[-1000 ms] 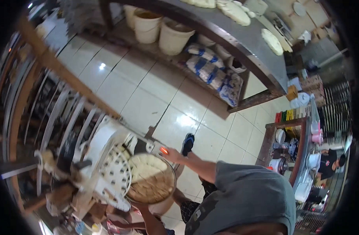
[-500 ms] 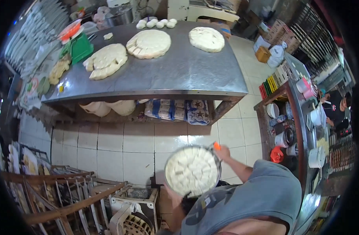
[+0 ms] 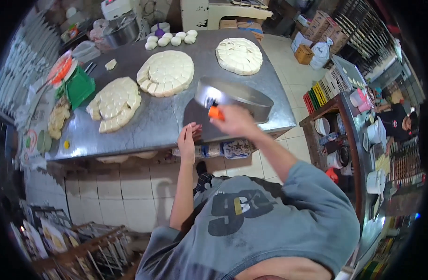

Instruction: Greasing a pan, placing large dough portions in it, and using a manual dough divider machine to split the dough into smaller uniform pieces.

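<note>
A round metal pan (image 3: 251, 99) is turned over or tilted at the right front of the steel table (image 3: 158, 123); its dough does not show. In front of its near side, my right hand (image 3: 236, 120) is closed on an orange-handled tool (image 3: 216, 113), whose dark metal end points toward the pan. My left hand (image 3: 187, 136) hovers by the table's front edge, left of the pan, its fingers stretched out with nothing in them. Cut dough rounds lie farther off: one at the back right (image 3: 239, 56), one in the middle (image 3: 167, 72), one at the left (image 3: 115, 103).
Several white dough balls (image 3: 172, 39) sit at the back of the table. A green scale (image 3: 78, 86) with an orange tray stands at the left end. A wooden rack (image 3: 88, 247) is at lower left. Along the right runs another workbench (image 3: 356, 140), with a person beyond it.
I have brought the pan from in front of my body up onto the table and tipped it over. My left hand has let go of it. The orange-handled tool stays in my right hand.
</note>
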`<action>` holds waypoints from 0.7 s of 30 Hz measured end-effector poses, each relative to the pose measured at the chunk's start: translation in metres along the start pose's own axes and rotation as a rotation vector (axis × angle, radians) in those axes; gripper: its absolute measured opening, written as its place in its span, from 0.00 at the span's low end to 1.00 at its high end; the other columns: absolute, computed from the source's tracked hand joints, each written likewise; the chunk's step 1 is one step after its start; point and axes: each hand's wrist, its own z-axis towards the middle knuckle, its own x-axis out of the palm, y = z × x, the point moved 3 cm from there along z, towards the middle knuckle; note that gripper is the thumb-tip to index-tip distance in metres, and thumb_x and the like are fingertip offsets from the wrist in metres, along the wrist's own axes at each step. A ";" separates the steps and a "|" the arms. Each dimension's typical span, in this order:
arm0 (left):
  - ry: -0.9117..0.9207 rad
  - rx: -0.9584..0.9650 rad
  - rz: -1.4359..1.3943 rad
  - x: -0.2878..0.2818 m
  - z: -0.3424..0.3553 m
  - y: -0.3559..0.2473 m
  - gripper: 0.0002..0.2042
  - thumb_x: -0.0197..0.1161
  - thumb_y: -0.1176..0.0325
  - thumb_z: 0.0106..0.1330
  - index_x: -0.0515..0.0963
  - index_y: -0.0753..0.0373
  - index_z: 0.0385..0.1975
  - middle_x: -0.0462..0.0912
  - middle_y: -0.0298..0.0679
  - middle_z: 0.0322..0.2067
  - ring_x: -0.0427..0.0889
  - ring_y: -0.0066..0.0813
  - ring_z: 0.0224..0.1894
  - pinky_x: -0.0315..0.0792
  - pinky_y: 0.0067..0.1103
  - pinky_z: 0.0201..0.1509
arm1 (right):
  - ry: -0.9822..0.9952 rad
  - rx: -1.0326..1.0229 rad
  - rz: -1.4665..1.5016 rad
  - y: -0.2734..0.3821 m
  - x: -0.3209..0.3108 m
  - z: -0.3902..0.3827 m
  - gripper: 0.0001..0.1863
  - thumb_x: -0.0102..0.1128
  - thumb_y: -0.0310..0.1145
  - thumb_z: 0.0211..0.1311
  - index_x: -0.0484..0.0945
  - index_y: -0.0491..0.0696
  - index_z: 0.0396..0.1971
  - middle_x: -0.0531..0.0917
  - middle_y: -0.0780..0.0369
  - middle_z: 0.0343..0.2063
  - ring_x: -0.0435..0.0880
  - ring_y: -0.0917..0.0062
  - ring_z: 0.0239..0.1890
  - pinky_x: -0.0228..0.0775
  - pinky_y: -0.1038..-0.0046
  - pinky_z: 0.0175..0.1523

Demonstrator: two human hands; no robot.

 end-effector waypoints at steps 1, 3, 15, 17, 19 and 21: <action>0.021 -0.023 0.067 -0.009 0.013 0.001 0.16 0.47 0.60 0.72 0.73 0.65 0.48 0.81 0.41 0.42 0.78 0.25 0.42 0.71 0.20 0.43 | 0.076 0.034 -0.013 -0.006 0.030 0.017 0.20 0.59 0.51 0.54 0.77 0.49 0.36 0.82 0.53 0.30 0.82 0.57 0.36 0.71 0.57 0.42; -0.077 -0.114 0.180 -0.023 0.038 0.007 0.18 0.48 0.58 0.72 0.75 0.68 0.46 0.83 0.42 0.40 0.80 0.27 0.41 0.72 0.22 0.44 | 0.049 0.109 -0.001 -0.045 0.103 0.038 0.20 0.60 0.51 0.52 0.78 0.51 0.39 0.83 0.55 0.31 0.83 0.59 0.37 0.73 0.59 0.42; 0.145 -0.703 -0.207 -0.011 0.136 0.075 0.32 0.53 0.44 0.65 0.62 0.66 0.57 0.68 0.44 0.52 0.67 0.35 0.53 0.61 0.29 0.59 | 0.371 0.364 0.239 -0.058 0.154 0.071 0.23 0.61 0.47 0.47 0.81 0.41 0.33 0.83 0.48 0.32 0.83 0.56 0.38 0.75 0.59 0.43; 0.106 -0.753 -0.195 -0.006 0.141 0.080 0.29 0.55 0.45 0.65 0.65 0.65 0.54 0.69 0.39 0.50 0.68 0.31 0.51 0.61 0.27 0.58 | 0.406 0.339 0.251 -0.062 0.163 0.069 0.22 0.62 0.52 0.49 0.82 0.48 0.33 0.83 0.51 0.29 0.83 0.56 0.34 0.74 0.59 0.39; 0.133 -0.753 -0.261 -0.009 0.146 0.081 0.28 0.54 0.46 0.66 0.66 0.64 0.54 0.70 0.39 0.50 0.68 0.31 0.52 0.61 0.27 0.58 | 0.404 0.329 0.250 -0.065 0.172 0.070 0.22 0.62 0.53 0.49 0.82 0.48 0.33 0.83 0.51 0.28 0.83 0.56 0.34 0.74 0.58 0.39; 0.151 -0.720 -0.325 -0.006 0.146 0.078 0.31 0.54 0.41 0.64 0.67 0.64 0.53 0.69 0.40 0.52 0.66 0.30 0.55 0.59 0.27 0.60 | 0.418 0.297 0.233 -0.065 0.174 0.072 0.23 0.61 0.55 0.49 0.81 0.48 0.31 0.83 0.52 0.28 0.83 0.57 0.34 0.74 0.58 0.38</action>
